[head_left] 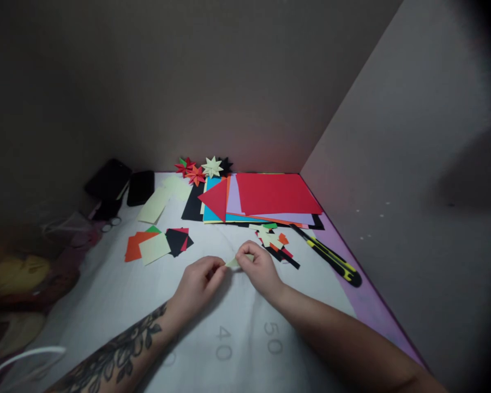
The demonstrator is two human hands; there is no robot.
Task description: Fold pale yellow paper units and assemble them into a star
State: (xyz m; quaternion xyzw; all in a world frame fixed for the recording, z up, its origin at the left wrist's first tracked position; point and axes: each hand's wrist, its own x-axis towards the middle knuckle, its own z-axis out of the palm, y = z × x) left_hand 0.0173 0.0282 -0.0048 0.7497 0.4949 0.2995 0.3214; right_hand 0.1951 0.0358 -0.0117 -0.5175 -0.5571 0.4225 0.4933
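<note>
Between my two hands is a small piece of pale yellow-green paper (232, 263), partly covered by my fingers. My left hand (202, 278) pinches its left end between thumb and fingertips. On the other end, my right hand (259, 267) is closed, thumb against forefinger. How the paper is folded is too small to make out. Just beyond my right hand lies a heap of paper scraps (272, 240) in pale yellow, black, orange, red and green. To the left of my hands are fanned paper squares, a pale one (154, 249) over orange, and black ones (177, 240) with red.
A black and yellow utility knife (331, 256) lies at right. Coloured sheets (278, 194) are stacked at the back, with folded paper stars (211, 167) behind them. Scissors (111, 224) and dark phone-like objects (141, 188) are back left. Walls rise behind and at right.
</note>
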